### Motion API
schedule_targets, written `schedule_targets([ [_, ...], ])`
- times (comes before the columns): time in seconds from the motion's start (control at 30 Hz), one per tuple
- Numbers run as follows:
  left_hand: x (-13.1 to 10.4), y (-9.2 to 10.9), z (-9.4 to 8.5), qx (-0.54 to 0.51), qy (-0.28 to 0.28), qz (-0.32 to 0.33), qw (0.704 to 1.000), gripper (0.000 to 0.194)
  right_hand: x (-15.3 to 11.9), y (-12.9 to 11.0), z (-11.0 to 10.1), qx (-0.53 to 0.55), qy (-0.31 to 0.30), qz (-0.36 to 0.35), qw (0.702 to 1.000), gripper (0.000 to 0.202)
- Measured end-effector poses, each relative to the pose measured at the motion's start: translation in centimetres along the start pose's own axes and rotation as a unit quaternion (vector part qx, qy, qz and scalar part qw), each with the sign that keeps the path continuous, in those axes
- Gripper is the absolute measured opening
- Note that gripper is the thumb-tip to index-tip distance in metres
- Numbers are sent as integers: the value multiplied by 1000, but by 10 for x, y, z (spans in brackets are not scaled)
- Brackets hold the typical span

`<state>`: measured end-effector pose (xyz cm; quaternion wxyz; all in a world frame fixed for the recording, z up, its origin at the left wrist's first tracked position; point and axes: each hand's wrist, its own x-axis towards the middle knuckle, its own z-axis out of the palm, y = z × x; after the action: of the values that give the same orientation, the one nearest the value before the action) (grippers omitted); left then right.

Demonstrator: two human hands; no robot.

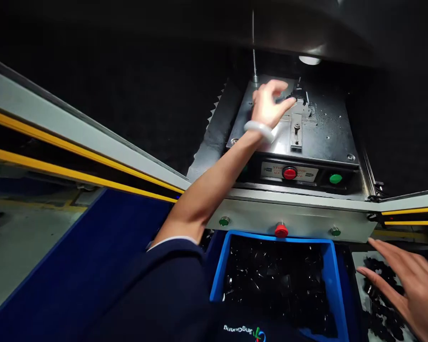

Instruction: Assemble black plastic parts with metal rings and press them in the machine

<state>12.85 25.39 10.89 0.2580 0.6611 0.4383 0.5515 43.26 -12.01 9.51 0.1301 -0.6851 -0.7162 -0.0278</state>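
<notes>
My left hand (267,104), with a white bangle (259,129) at the wrist, is over the metal plate (328,137) inside the machine. Its thumb and fingers are curved and apart, with nothing visible between them. Just beyond the thumb tip, a black part (299,95) sits on a small metal fixture (301,110); whether the thumb touches it I cannot tell. At the lower right, my right hand (410,280) has its thumb and fingers spread. It is over a pale tray (358,261) holding small black parts (383,320), partly hidden by the hand.
A blue bin (216,280) full of glossy black pieces (274,280) stands below the machine's front panel (249,213). Red stop buttons (289,173) and green buttons (335,178) line the front. Yellow-striped frame edges (82,171) flank the opening. A thin flexible hose (254,52) rises behind the plate.
</notes>
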Motion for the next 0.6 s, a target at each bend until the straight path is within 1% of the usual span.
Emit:
schedule_targets([
  [0.03,-32,12,-18,15,-2,3,1000,21,-4,-2,9,9,-42,-9,999,61],
  [0.07,-68,22,-38,53,-13,16,998,12,-3,-4,19,17,-72,-12,997,58],
  [0.1,-106,30,-57,87,-4,21,996,10,1,-6,30,29,-91,-8,995,56],
  [0.13,-143,34,-77,115,-1,9,993,14,7,-7,41,46,-103,3,994,55],
  [0.2,-209,33,-110,161,-18,-25,986,16,18,-5,62,90,-118,36,988,58],
  [0.23,-235,27,-124,177,-37,-40,983,15,22,-2,70,112,-123,58,984,58],
  [0.27,-256,19,-135,191,-62,-51,978,17,25,2,77,133,-127,82,980,58],
  [0.3,-271,9,-145,203,-93,-56,973,20,28,6,81,153,-130,105,974,58],
  [0.33,-281,-2,-153,213,-125,-58,967,24,30,9,85,169,-132,125,969,57],
  [0.37,-286,-12,-159,223,-156,-58,961,28,32,11,86,177,-132,140,965,57],
  [0.43,-289,-27,-168,245,-204,-55,946,33,36,11,87,174,-128,159,963,55],
  [0.5,-287,-33,-170,282,-225,-48,931,36,39,8,87,162,-115,165,966,48],
  [0.6,-287,-31,-166,343,-215,-36,914,37,39,5,91,163,-99,171,967,34],
])
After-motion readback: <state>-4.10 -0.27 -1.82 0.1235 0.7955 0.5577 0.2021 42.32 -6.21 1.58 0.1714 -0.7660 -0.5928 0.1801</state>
